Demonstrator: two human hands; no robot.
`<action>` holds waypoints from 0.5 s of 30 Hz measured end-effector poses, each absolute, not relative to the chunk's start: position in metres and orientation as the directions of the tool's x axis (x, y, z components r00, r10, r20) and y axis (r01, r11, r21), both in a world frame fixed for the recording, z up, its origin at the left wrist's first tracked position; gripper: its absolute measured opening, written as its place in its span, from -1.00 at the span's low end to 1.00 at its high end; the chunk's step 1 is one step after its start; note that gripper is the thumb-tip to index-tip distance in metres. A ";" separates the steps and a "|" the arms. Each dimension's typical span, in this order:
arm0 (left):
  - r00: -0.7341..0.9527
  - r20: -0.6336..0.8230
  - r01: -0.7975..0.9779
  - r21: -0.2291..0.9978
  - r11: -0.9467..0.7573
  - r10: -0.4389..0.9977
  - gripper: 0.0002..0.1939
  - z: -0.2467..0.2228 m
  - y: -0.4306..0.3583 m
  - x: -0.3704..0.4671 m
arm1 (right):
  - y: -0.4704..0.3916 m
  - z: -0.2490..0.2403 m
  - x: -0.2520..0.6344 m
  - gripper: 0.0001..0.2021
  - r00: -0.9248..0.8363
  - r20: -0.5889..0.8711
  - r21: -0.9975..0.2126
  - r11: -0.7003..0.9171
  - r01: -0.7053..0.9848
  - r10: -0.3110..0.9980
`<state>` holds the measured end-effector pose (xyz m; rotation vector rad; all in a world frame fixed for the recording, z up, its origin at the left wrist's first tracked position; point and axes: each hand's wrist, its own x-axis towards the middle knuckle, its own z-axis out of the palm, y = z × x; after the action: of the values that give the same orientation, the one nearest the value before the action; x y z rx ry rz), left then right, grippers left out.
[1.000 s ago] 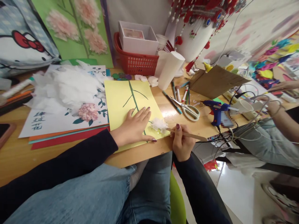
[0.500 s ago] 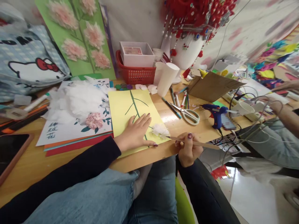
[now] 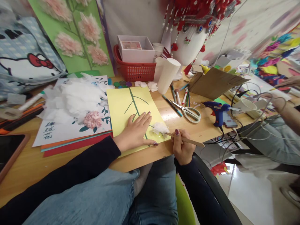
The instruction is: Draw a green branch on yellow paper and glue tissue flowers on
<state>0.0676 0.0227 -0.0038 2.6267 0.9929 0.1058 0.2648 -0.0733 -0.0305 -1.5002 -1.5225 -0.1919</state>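
A sheet of yellow paper [image 3: 117, 118] with a painted green branching stem lies at the table's front edge. My left hand [image 3: 137, 131] rests flat on it, fingers spread over the stem. A white ruffled flower [image 3: 160, 128] sits at the sheet's lower right, beside a short green side branch. In my right hand [image 3: 183, 148], just off the sheet's right corner, a slim paintbrush [image 3: 193, 142] with a tan handle is pinched between thumb and fingers. Its thin tip points left and meets the flower's right edge.
White tissue pieces [image 3: 75, 97] pile on a flower picture at left. Scissors [image 3: 191, 115], pens and a blue glue gun [image 3: 217, 111] with cables lie to the right. Behind stand a paper roll [image 3: 169, 76] and a red basket [image 3: 137, 71]. Another person's arm [image 3: 284, 106] is at far right.
My right hand has shifted slightly left with the brush, whose tip is now against the flower. My left hand stays flat on the paper. The view has shifted a little.
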 end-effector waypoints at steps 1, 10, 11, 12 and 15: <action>0.755 -0.046 0.628 0.337 -0.702 0.654 0.02 -0.004 0.023 0.068 | -0.073 -0.030 0.265 -0.72 0.209 0.693 -0.484 0.231 0.844 0.690; 0.759 -0.061 0.630 0.318 -0.709 0.648 0.02 0.004 0.020 0.069 | -0.070 -0.021 0.261 -0.60 0.643 0.470 -0.883 0.342 0.323 0.605; 0.761 -0.061 0.631 0.301 -0.715 0.646 0.02 0.006 0.019 0.069 | -0.070 -0.020 0.260 -0.61 0.687 0.442 -0.893 0.360 0.271 0.577; 0.768 -0.065 0.627 0.284 -0.726 0.637 0.01 0.008 0.018 0.069 | -0.069 -0.020 0.260 -0.59 0.727 0.428 -0.895 0.365 0.258 0.537; 0.782 -0.069 0.617 0.237 -0.751 0.620 -0.07 0.018 0.021 0.064 | -0.069 -0.025 0.261 -0.60 0.790 0.415 -0.896 0.354 0.268 0.451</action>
<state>0.0641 0.0206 0.0181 2.7274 0.9632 0.0199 0.2610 -0.0691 -0.0252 -1.2308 -0.6933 0.1312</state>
